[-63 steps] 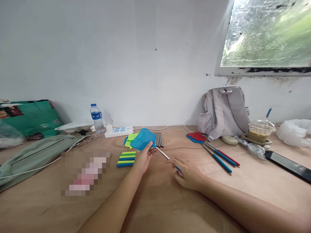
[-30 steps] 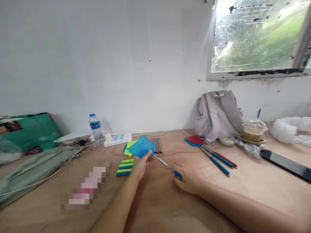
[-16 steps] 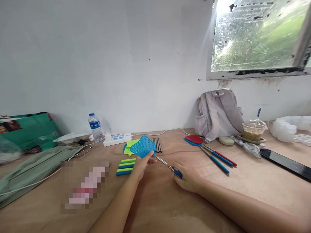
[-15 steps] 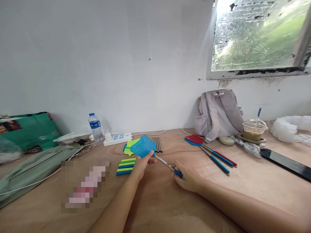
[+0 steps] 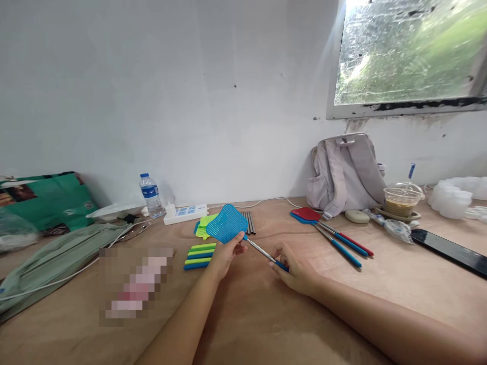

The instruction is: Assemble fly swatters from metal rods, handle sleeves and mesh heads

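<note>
A blue fly swatter (image 5: 227, 223) with a perforated head and metal rod is held between my two hands, tilted down to the right. My left hand (image 5: 227, 251) pinches it where the head meets the rod. Around its blue handle, at the lower end, close the fingers of my right hand (image 5: 294, 268). Behind the swatter lie yellow-green swatter heads (image 5: 205, 226), partly covered, and several metal rods (image 5: 250, 223). Several green and blue handles (image 5: 198, 256) rest left of my left hand. Swatters with red and blue heads (image 5: 305, 214) lie together to the right.
Along the wall stand a water bottle (image 5: 151, 196), a power strip (image 5: 185, 213) and a grey backpack (image 5: 344, 175). Farther right are a drink cup (image 5: 401, 200), a black phone-like slab (image 5: 452, 252) and white containers (image 5: 454, 200). A green-grey bag (image 5: 64, 266) lies left, near a blurred patch (image 5: 137, 286).
My right hand's fingers have shifted on the handle, with the index finger now raised and bent. The left hand keeps its pinch below the head. The view has moved slightly.
</note>
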Action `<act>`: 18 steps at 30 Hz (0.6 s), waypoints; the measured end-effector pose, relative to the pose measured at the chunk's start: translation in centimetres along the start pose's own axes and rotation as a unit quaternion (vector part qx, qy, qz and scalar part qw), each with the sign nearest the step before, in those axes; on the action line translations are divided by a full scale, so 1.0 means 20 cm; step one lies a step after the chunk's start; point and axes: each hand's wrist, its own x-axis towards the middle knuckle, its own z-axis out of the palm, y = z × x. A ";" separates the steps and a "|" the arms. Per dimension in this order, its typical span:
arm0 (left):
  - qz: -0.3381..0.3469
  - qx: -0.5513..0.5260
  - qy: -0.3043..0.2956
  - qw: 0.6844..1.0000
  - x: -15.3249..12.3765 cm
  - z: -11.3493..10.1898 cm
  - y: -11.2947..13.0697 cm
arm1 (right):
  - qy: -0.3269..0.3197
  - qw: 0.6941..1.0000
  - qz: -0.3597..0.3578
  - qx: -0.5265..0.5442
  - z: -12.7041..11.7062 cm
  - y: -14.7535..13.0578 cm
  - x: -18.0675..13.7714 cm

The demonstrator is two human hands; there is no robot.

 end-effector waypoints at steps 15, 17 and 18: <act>-0.042 -0.005 -0.101 0.994 -0.04 0.03 0.03 | 0.019 0.999 -0.031 0.023 -0.01 0.00 -0.02; -0.045 -0.001 -0.107 0.993 -0.04 0.04 0.04 | 0.024 0.999 -0.040 0.026 -0.01 0.01 -0.02; -0.046 0.001 -0.108 0.993 -0.04 0.04 0.04 | 0.026 0.998 -0.043 0.027 0.00 0.02 -0.02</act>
